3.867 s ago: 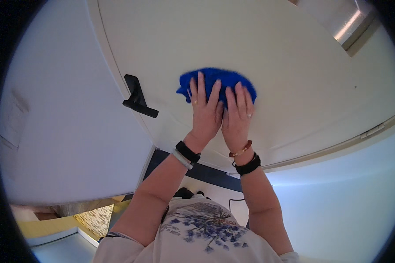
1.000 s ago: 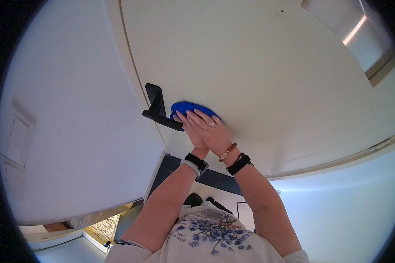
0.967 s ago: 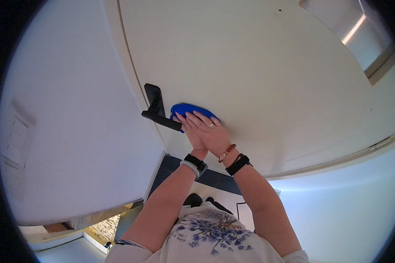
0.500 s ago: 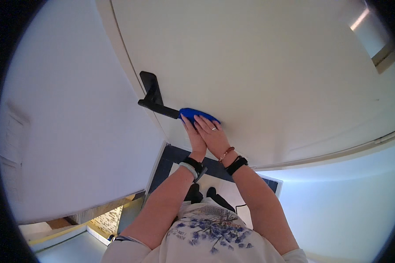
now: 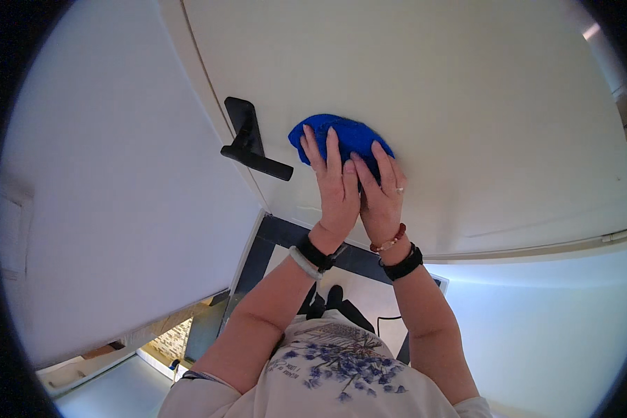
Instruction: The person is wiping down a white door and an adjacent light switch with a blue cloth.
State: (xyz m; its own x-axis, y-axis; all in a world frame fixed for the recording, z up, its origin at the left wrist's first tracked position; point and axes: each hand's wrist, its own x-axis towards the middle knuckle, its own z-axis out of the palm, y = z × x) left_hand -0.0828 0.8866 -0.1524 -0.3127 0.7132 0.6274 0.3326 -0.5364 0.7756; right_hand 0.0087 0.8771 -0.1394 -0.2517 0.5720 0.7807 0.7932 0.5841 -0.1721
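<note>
A bunched blue cloth [image 5: 345,132] is pressed against a white door [image 5: 453,90], held there by both hands. My left hand [image 5: 335,184] has its fingers spread over the left and lower part of the cloth, gripping it against the panel. Close beside it, my right hand [image 5: 383,195] holds the cloth's right end, its fingers slightly bent; a ring shows on one finger. The thumbs lie near each other. Left of the cloth, apart from it, a black lever handle [image 5: 265,165] sticks out from its dark plate [image 5: 242,118] on the door.
A pale wall [image 5: 111,181] rises on the left, beside the door frame. Dark floor tiles [image 5: 285,231] border a lighter floor below, where my feet stand. A hinge [image 5: 618,237] sits on the door's far right edge. A thin black cable [image 5: 386,318] lies near my feet.
Both hands and the cloth have moved up and to the right, away from the lever handle's end. More of the cloth shows, and the left hand's fingers are wider apart.
</note>
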